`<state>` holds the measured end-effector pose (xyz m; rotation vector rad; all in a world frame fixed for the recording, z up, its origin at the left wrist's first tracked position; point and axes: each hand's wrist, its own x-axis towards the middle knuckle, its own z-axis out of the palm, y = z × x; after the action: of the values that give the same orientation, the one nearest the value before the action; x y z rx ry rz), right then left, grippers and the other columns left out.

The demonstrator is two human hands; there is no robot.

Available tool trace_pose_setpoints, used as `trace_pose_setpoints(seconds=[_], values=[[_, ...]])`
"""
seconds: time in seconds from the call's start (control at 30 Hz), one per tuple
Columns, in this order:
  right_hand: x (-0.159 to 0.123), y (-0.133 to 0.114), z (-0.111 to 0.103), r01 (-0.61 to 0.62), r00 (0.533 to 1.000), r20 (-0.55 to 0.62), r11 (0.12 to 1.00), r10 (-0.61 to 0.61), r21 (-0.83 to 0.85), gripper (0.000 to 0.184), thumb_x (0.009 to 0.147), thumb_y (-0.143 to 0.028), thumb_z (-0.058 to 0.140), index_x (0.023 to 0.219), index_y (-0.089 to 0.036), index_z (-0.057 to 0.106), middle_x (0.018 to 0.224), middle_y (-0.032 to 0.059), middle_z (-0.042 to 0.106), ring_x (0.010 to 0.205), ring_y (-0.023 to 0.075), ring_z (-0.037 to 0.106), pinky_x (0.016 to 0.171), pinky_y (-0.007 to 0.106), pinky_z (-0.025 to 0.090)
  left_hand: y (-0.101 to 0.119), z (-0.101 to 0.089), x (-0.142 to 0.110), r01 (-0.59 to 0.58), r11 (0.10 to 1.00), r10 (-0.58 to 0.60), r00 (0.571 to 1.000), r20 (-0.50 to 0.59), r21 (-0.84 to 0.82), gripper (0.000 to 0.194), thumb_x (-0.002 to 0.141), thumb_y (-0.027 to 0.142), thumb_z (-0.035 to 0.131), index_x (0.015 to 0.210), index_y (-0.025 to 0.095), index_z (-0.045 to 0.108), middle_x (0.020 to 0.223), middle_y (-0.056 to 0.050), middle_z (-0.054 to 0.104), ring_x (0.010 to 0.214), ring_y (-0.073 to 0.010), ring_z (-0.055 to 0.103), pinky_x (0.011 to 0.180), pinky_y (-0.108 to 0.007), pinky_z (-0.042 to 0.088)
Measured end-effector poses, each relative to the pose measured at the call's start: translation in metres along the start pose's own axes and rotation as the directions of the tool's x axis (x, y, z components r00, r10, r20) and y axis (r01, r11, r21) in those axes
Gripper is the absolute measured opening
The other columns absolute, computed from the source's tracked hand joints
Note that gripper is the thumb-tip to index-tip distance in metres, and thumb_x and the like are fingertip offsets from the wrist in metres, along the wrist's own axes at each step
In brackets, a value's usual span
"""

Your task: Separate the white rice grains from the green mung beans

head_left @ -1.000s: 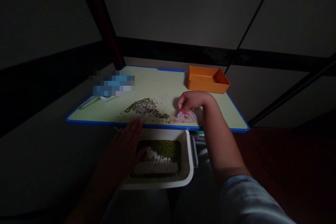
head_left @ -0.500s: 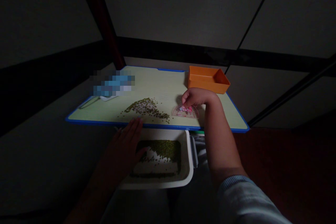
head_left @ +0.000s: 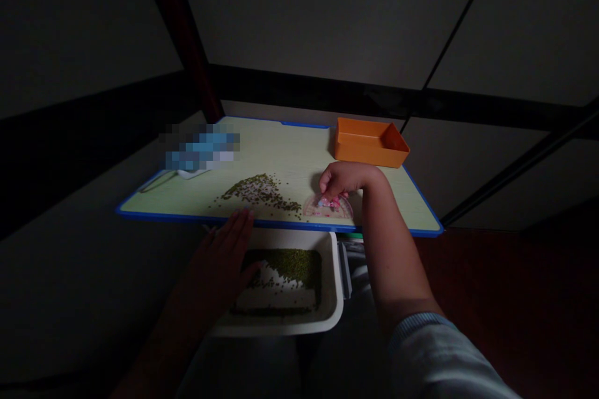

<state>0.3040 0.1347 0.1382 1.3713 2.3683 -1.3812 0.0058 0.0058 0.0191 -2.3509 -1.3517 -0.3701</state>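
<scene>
My right hand is closed in a pinch on a clear, half-round protractor with pink markings. The protractor is at the table's near side, its straight edge toward me. My fingers hide part of it. To its left, small green beans, like mung beans, lie scattered on the pale table. My left hand is open, fingers stretched out, fingertips at the table's blue near edge. Under that edge sits a white tub holding more green beans; my left hand covers its left part.
An orange open box stands at the table's back right corner. On the left is a blurred-out blue item with a white part beneath it. Cabinet-like panels rise behind the table. The surroundings are dark.
My right hand has drawn the protractor slightly toward me and to the left, nearer the table's edge. The left hand stays almost where it was, and the beans look unchanged.
</scene>
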Motion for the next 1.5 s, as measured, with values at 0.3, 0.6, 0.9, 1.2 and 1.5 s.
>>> trace_pose_setpoints(seconds=[0.3,0.6,0.9,1.2,1.5], values=[[0.0024,0.0004,0.0009,0.038,0.995,0.095,0.999,-0.039,0.014,0.019,0.063,-0.028,0.077,0.066,-0.014,0.065,0.054,-0.0042,0.064,0.044,0.0051,0.046,0.049,0.021,0.033,-0.0014,0.0017,-0.0006,-0.012,1.0,0.012,1.0,-0.002,0.005,0.079,0.088,0.058,0.03,0.149,0.011,0.009,0.152,-0.018,0.037,0.137,-0.0312,0.041,0.102,-0.049,0.042],[-0.002,-0.0009,-0.0001,0.031,0.998,-0.054,0.999,-0.03,0.011,0.012,0.068,-0.021,0.073,0.064,-0.014,0.064,0.049,-0.0057,0.058,0.041,0.0037,0.04,0.047,0.02,0.029,-0.0011,-0.0011,0.0007,-0.007,1.0,0.007,1.0,0.006,-0.008,0.079,0.088,0.057,0.03,0.149,0.011,0.01,0.151,-0.018,0.039,0.136,-0.0306,0.042,0.103,-0.049,0.041],[0.0017,-0.0065,0.0051,-0.022,0.996,-0.085,0.999,0.02,-0.03,0.008,0.071,-0.019,0.071,0.067,-0.014,0.065,0.047,-0.0068,0.056,0.041,0.0034,0.04,0.048,0.02,0.029,-0.0007,0.0006,0.0006,0.008,1.0,-0.008,1.0,0.012,-0.014,0.078,0.088,0.057,0.029,0.149,0.012,0.01,0.152,-0.018,0.038,0.138,-0.0305,0.04,0.103,-0.049,0.041],[0.0067,-0.0052,0.007,0.033,0.999,-0.009,0.998,-0.033,-0.053,0.01,0.069,-0.021,0.074,0.067,-0.015,0.067,0.051,-0.0055,0.06,0.043,0.0037,0.04,0.049,0.02,0.028,-0.0013,0.0017,-0.0006,0.021,1.0,-0.021,0.999,0.029,-0.009,0.078,0.088,0.054,0.034,0.149,0.014,0.008,0.154,-0.016,0.034,0.139,-0.0298,0.038,0.105,-0.048,0.04],[0.004,-0.0033,0.0039,0.084,0.996,0.009,0.996,-0.084,-0.03,0.013,0.068,-0.024,0.074,0.067,-0.014,0.066,0.052,-0.0055,0.061,0.043,0.0038,0.041,0.048,0.019,0.029,-0.001,0.0001,0.0003,0.007,1.0,-0.006,1.0,0.016,-0.015,0.08,0.088,0.056,0.032,0.149,0.012,0.008,0.152,-0.017,0.037,0.138,-0.0308,0.04,0.103,-0.049,0.041]])
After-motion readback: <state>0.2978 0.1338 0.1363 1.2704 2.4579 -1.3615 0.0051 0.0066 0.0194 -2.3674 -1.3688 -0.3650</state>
